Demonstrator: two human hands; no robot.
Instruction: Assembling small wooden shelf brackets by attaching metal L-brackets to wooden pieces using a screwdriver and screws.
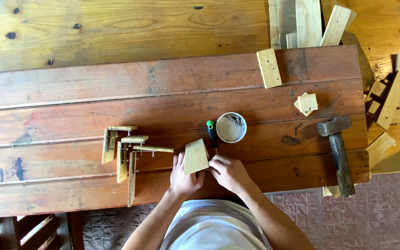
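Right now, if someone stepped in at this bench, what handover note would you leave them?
Left hand and right hand together hold a small wooden block at the near edge of the workbench.
Green-handled screwdriver and round tin of screws lie just behind it; hammer to the right.
Done: three L-shaped wooden pieces lie to the left.
Left: loose blocks and scrap offcuts unassembled.

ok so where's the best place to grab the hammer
Probably by the handle, near its lower end at the table edge. The hammer lies flat, head away from the person, handle pointing back toward them, so the right hand could come from the near side and wrap it.
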